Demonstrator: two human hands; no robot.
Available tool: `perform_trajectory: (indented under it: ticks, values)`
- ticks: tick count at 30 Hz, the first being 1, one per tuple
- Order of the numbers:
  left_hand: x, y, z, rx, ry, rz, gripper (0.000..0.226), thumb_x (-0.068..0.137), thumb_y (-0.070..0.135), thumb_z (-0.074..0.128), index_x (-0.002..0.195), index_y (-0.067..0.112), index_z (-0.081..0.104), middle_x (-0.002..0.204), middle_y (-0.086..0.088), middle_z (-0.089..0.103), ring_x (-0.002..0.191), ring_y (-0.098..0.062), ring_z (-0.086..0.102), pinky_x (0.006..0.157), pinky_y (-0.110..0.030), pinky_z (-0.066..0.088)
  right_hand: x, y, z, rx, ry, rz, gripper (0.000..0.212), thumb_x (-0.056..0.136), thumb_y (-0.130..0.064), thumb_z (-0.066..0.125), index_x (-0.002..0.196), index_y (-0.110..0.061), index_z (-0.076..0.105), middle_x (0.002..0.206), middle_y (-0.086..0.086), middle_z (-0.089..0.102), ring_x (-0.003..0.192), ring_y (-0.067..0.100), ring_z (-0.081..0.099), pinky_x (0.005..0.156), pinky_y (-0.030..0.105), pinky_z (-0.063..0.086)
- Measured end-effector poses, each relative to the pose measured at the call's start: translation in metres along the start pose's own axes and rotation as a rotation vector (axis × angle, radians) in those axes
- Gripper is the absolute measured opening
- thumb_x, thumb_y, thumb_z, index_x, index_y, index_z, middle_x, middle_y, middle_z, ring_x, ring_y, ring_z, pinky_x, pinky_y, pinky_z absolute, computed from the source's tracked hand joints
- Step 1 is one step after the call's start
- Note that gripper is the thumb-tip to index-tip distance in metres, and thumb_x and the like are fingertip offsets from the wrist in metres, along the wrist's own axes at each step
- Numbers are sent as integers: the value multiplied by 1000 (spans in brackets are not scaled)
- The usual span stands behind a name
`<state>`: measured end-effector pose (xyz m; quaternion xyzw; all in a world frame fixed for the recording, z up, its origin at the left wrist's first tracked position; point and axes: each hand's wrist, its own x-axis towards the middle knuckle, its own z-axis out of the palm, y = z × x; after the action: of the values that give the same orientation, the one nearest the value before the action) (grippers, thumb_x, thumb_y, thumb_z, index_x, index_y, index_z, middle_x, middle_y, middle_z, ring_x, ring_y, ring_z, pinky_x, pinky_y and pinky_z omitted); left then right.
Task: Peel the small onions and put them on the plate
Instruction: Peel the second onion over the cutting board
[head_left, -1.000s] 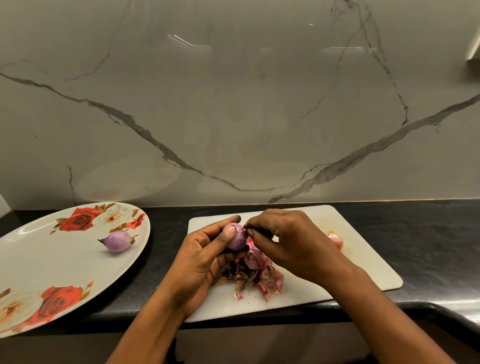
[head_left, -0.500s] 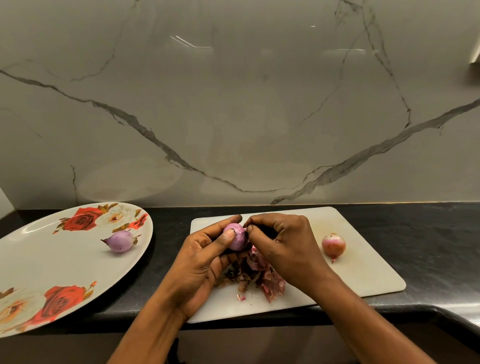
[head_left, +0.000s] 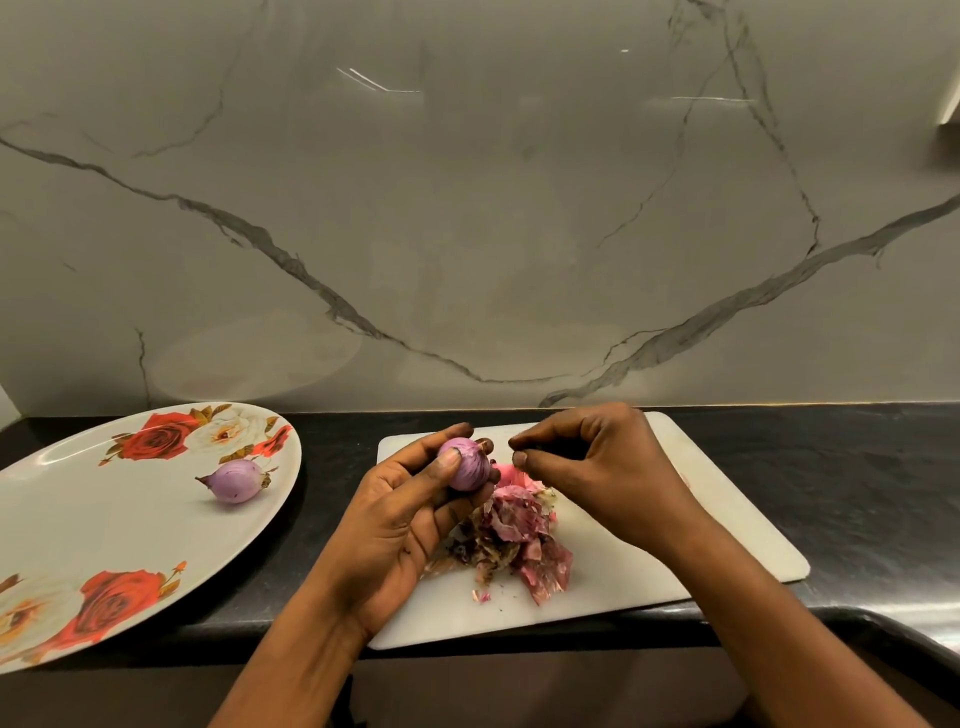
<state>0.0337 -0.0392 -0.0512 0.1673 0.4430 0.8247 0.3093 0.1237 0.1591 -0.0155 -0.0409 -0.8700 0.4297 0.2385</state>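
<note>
The left hand (head_left: 410, 519) holds a small purple onion (head_left: 467, 465) above the far left part of a white cutting board (head_left: 727, 519) – thumb across its near-left side, fingers curled round behind and under it. The onion's surface looks smooth and striped, mostly bare of dry skin.

Just right of it, not touching, the right hand (head_left: 602, 462) hovers over the board with its fingers curled and narrow, thumb tip and forefinger tip close together. Whether a scrap of skin is pinched between them cannot be told.

Below the 2 hands a pile of pink and brown onion skins (head_left: 514, 540) lies on the board, with a few crumbs near its front edge.

To the left, well apart from the board, a large oval plate (head_left: 104, 519) printed with red roses sits on the black countertop (head_left: 857, 467). 1 peeled onion (head_left: 236, 480) rests on it – toward the plate's far right side, pointed tip to the left.

A grey-veined marble backsplash (head_left: 467, 234) rises behind the counter.
</note>
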Motion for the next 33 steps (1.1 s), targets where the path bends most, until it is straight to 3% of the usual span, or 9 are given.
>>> perform_trajectory:
  ticks: [5,11,18,22,25,29,31,33]
  values:
    - [1,0,2,-9,46,7,47,91,17,66,136,5,63,130,-21,72,120,-36,71,99,-42,59,-3,5,5,-33,-49,4,27,87,-11,84,110,-24,82,101,-14,79,94,-2,74,87,20,61]
    - [2,-1,5,54,97,25,45,87,24,68,130,9,70,124,-15,75,119,-30,72,94,-35,63,-4,-1,7,-55,-44,-5,19,93,-30,77,112,-26,82,102,-16,79,94,-2,73,86,26,63]
    - [1,-5,11,173,123,95,42,85,26,75,119,3,72,112,-19,77,99,-27,77,78,-28,63,-10,-4,17,-55,-89,-71,51,82,-37,87,130,-31,72,114,-16,75,105,0,70,87,25,63]
    - [2,-7,15,252,171,123,40,86,33,75,113,4,74,107,-19,79,95,-28,78,81,-33,62,-11,-5,22,-82,-58,-66,46,85,-38,84,129,-36,71,113,-20,74,104,-2,68,90,23,61]
    - [2,-5,15,231,174,89,36,101,36,61,116,8,77,110,-19,79,102,-30,77,88,-38,61,-11,-3,19,7,-70,-35,45,84,-40,83,128,-37,72,111,-20,76,106,-2,70,89,24,62]
    - [-1,-4,11,266,122,64,26,105,13,56,122,10,75,117,-18,77,111,-34,75,91,-42,58,-8,-3,11,252,-93,84,48,85,-31,82,132,-33,70,110,-12,80,103,6,75,90,26,62]
    - [-3,-4,10,297,84,74,33,100,2,60,130,12,70,118,-15,78,111,-34,75,92,-41,60,-7,-5,8,332,-106,121,46,88,-24,79,133,-30,70,106,-8,81,98,11,77,86,26,62]
    - [-4,-6,10,355,58,111,45,92,4,71,134,20,68,120,-10,78,113,-29,75,95,-41,60,-7,-6,6,382,-123,138,43,91,-22,75,133,-26,69,106,-5,81,97,15,77,84,27,62]
